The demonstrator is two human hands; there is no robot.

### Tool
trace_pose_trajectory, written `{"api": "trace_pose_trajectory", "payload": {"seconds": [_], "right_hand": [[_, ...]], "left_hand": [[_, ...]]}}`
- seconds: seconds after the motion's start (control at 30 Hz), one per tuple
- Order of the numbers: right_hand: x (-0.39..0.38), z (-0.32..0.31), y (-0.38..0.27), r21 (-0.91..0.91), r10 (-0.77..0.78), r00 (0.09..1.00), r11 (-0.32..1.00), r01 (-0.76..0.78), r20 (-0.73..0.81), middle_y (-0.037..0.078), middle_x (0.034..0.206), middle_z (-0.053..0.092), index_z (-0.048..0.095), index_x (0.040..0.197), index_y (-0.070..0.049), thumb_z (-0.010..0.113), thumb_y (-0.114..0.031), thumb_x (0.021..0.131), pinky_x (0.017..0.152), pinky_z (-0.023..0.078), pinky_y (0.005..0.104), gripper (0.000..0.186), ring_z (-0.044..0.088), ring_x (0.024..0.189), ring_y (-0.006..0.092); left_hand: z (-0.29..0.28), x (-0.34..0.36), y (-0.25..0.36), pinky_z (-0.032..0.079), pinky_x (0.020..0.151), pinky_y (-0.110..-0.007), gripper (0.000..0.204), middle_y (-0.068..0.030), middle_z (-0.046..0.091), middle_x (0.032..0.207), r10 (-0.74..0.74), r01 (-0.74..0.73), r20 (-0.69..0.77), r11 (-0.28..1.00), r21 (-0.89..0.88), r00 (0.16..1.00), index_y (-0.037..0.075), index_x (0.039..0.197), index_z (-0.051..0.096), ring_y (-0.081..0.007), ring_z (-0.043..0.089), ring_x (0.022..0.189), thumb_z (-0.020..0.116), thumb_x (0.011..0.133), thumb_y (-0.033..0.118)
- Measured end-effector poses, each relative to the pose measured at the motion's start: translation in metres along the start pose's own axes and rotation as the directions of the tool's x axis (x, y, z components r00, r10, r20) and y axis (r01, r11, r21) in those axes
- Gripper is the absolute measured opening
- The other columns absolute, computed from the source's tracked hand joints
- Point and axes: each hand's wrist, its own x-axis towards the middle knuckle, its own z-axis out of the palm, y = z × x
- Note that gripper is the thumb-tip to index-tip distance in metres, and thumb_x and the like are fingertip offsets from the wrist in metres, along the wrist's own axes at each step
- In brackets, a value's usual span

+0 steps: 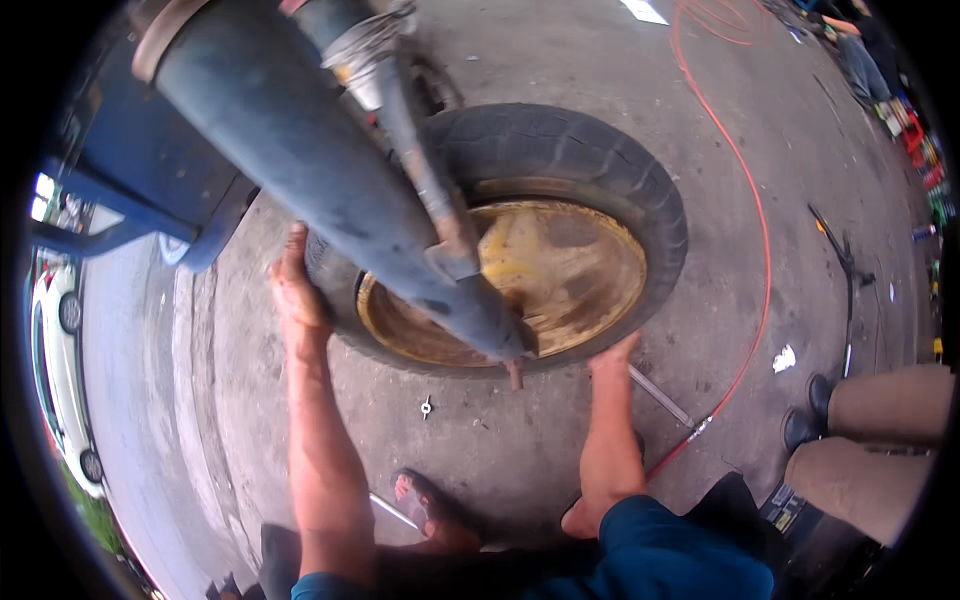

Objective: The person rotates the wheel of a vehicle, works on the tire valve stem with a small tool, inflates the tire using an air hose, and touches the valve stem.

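Note:
A wheel with a black rubber tire (640, 165) and a dirty yellow, rust-stained hub (590, 265) is tilted in front of me. My left hand (298, 285) grips the tire's left side, with some fingers showing along its edge. Under the lower right edge is my right hand (617, 352), supporting the tire; its fingers are mostly hidden behind the rubber. A thick grey fork tube (300, 150) slants down across the hub and covers part of it. A rusty stub (516, 374) sticks out below the tube's lower end. Alongside runs a thinner rusty rod (428, 175).
On the concrete floor lie a small winged metal piece (426, 407), a metal bar (660, 395) and a red hose (762, 250). A person in tan trousers (880, 410) is at the right. Blue machinery (150, 150) stands left, and a white car (62, 370) is beyond.

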Motion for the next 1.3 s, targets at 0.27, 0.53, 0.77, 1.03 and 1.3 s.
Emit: {"api": "trace_pose_trajectory", "payload": {"seconds": [0.27,0.53,0.77,1.03,1.3], "right_hand": [[-0.014,0.088,-0.105,-0.335,-0.022,0.985,0.939,0.078,0.170,0.010,0.121,0.054,0.044,0.128,-0.002,0.043,-0.043,0.091,0.094,0.042,0.0347,0.055,0.053,0.108,0.0230],[0.010,-0.010,-0.064,-0.285,-0.083,0.994,0.953,0.098,0.065,0.009,0.137,0.039,0.030,0.138,-0.006,0.039,-0.058,0.088,0.103,0.031,0.0362,0.073,0.039,0.123,0.0262],[-0.005,0.004,-0.025,-0.012,0.211,0.977,0.977,-0.212,-0.036,0.008,0.129,0.048,0.044,0.128,-0.008,0.038,-0.050,0.087,0.098,0.037,0.0398,0.059,0.046,0.116,0.0260],[-0.018,0.026,-0.035,-0.077,0.185,0.974,0.977,-0.196,-0.133,0.009,0.128,0.049,0.047,0.125,-0.007,0.036,-0.049,0.087,0.096,0.039,0.0401,0.058,0.047,0.115,0.0262],[-0.018,0.134,-0.119,-0.646,-0.009,0.974,0.746,0.159,0.228,0.018,0.134,0.042,0.034,0.133,0.009,0.055,-0.054,0.083,0.102,0.031,0.0338,0.083,0.043,0.121,0.0242]], "left_hand": [[-0.042,-0.043,-0.139,0.040,0.094,-0.038,0.046,-0.0083,0.054,0.120,-0.331,0.227,-0.072,0.772,-0.593,0.941,0.005,0.121,0.050,-0.0244,0.051,0.111,0.039,0.090,0.037],[-0.115,0.035,-0.009,0.037,0.099,-0.035,0.056,-0.0176,0.054,0.121,0.355,-0.329,-0.001,0.868,0.372,0.935,-0.005,0.123,0.047,-0.0260,0.052,0.113,0.028,0.095,0.039],[-0.011,-0.006,0.010,0.046,0.081,-0.031,0.047,-0.0143,0.062,0.103,-0.121,0.118,-0.028,0.989,-0.088,0.992,-0.006,0.111,0.057,-0.0221,0.060,0.090,0.046,0.091,0.035],[-0.027,0.001,-0.038,0.047,0.076,-0.031,0.037,-0.0089,0.064,0.089,-0.117,0.107,-0.022,0.955,-0.275,0.993,-0.002,0.098,0.062,-0.0186,0.060,0.083,0.048,0.089,0.031],[-0.041,-0.057,-0.186,0.037,0.100,-0.041,0.055,-0.0086,0.047,0.129,-0.308,0.160,-0.073,0.664,-0.730,0.948,0.008,0.130,0.042,-0.0268,0.046,0.117,0.038,0.090,0.045]]}}
